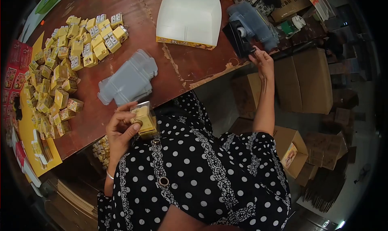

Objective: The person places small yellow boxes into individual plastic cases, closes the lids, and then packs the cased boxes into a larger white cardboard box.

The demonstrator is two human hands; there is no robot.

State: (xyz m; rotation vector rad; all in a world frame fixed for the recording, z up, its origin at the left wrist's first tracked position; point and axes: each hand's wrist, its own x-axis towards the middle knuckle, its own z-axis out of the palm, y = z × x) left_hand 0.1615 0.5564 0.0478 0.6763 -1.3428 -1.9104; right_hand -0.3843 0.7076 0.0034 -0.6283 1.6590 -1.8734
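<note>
In my left hand (122, 128) is a small clear box (146, 117) with a yellow item inside, held near my body beside the table's front edge. My right hand (262, 61) reaches to the table's right part, its fingers pinched at the near end of a black tape dispenser (239, 38). Flat clear plastic box sheets (130, 76) lie stacked on the table beyond my left hand. Several yellow and white block-like items (101, 39) are heaped at the back left, with several packed clear boxes (52, 93) nearer the left edge.
A white open tray (188, 17) stands at the back middle of the red table (121, 1). More clear plastic sheets (254, 23) and a green-and-white container (292, 26) lie at the back right. Cardboard boxes (301, 81) stand off the table's right side.
</note>
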